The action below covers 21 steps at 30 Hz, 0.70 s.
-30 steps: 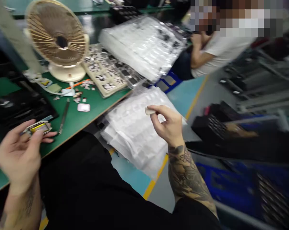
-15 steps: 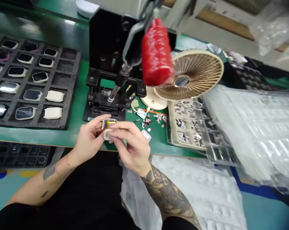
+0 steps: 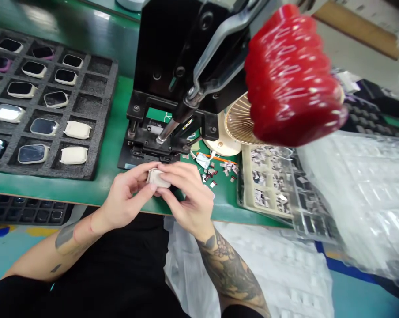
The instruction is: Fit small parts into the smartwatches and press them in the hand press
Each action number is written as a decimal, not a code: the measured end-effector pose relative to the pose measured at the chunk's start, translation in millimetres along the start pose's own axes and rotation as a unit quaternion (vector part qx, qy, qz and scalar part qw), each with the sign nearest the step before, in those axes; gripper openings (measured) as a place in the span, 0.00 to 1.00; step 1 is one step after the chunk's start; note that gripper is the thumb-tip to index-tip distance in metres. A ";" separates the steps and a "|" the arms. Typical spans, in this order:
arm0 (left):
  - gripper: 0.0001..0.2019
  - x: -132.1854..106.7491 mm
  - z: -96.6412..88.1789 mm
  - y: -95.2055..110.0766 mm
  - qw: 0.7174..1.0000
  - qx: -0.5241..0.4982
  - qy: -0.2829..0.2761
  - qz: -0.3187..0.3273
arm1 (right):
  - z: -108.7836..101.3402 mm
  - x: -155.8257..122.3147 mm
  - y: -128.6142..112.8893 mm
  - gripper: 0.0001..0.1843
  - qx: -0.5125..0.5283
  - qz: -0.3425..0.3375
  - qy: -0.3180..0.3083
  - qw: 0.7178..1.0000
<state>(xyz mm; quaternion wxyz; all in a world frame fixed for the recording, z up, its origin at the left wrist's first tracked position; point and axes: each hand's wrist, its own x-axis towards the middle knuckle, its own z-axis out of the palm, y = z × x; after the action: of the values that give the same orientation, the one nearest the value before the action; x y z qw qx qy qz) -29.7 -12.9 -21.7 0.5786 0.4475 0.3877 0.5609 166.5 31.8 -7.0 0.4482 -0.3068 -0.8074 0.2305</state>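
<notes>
Between both hands, above the bench edge, is a cream smartwatch case (image 3: pixel 159 178) with its pale cover facing up. My left hand (image 3: pixel 128 192) is closed on its left side, thumb at the lower edge and fingers behind. My right hand (image 3: pixel 189 194) grips the right side, fingertips lying over the cover. The inside of the case is hidden. Just beyond the hands stands a black lever press (image 3: pixel 163 143) with a red ribbed handle (image 3: pixel 292 84).
A grey foam tray (image 3: pixel 102 132) of smartwatches lies left. Small loose parts (image 3: pixel 212 172) are scattered right of the hands, near a fan (image 3: pixel 241 119) and a compartment box (image 3: pixel 267 181) of small pieces. Plastic bags (image 3: pixel 348 198) lie far right. The red handle overhangs the bench.
The cover was held apart from the case, with a yellow part showing inside; now it lies over the case. The view has moved closer to the press.
</notes>
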 end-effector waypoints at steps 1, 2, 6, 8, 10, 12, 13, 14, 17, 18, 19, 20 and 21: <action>0.19 0.5 0.4 0.4 1.000 0.001 0.008 -0.004 | 2.3 -0.4 -1.3 0.22 0.003 0.005 -0.002 1.000; 0.18 1.1 1.0 1.0 1.000 0.002 0.015 -0.008 | 4.1 -1.1 -2.7 0.22 0.004 0.013 -0.001 1.000; 0.15 2.3 3.4 4.9 1.000 0.007 0.026 -0.006 | 3.6 -2.6 -5.2 0.25 0.019 0.076 0.031 0.996; 0.17 2.2 3.6 6.1 1.000 0.006 0.024 0.009 | 0.5 -1.4 -4.6 0.19 0.038 0.094 0.021 0.995; 0.17 1.6 3.0 6.3 1.000 0.003 0.020 0.023 | -2.0 0.3 -4.2 0.11 0.052 0.102 0.009 0.993; 0.15 0.2 1.6 5.7 0.999 0.015 0.017 0.035 | -2.4 1.2 -5.0 0.07 0.059 0.106 0.011 0.993; 0.14 -0.9 0.8 5.2 0.998 0.030 0.017 0.045 | -1.6 1.2 -6.1 0.05 0.062 0.106 0.013 0.992; 0.14 -2.3 -0.1 4.6 0.997 0.053 0.018 0.061 | -0.4 0.8 -7.4 0.05 0.065 0.103 0.014 0.992; 0.12 -6.4 -1.3 2.1 0.980 0.135 0.039 0.139 | 1.7 0.0 -13.1 0.04 0.070 0.081 0.022 0.994; 0.12 -7.2 -0.9 1.0 0.974 0.151 0.050 0.159 | 0.2 1.1 -15.5 0.04 0.062 0.069 0.021 0.995; 0.11 -7.2 0.0 -0.2 0.972 0.155 0.058 0.165 | -3.0 3.6 -18.3 0.05 0.042 0.055 0.015 0.998; 0.11 -6.5 1.2 -1.3 0.975 0.144 0.064 0.154 | -8.2 7.8 -21.4 0.06 0.009 0.035 0.012 0.999; 0.12 -5.1 2.6 -2.3 0.983 0.117 0.066 0.129 | -15.1 14.0 -24.8 0.06 -0.033 0.013 0.023 0.999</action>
<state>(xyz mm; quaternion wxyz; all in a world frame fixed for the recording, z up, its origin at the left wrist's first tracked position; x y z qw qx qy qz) -26.9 -18.0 -23.4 0.4185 0.5202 0.4268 0.6100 166.6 25.6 24.7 0.4536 -0.3370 -0.7999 0.2019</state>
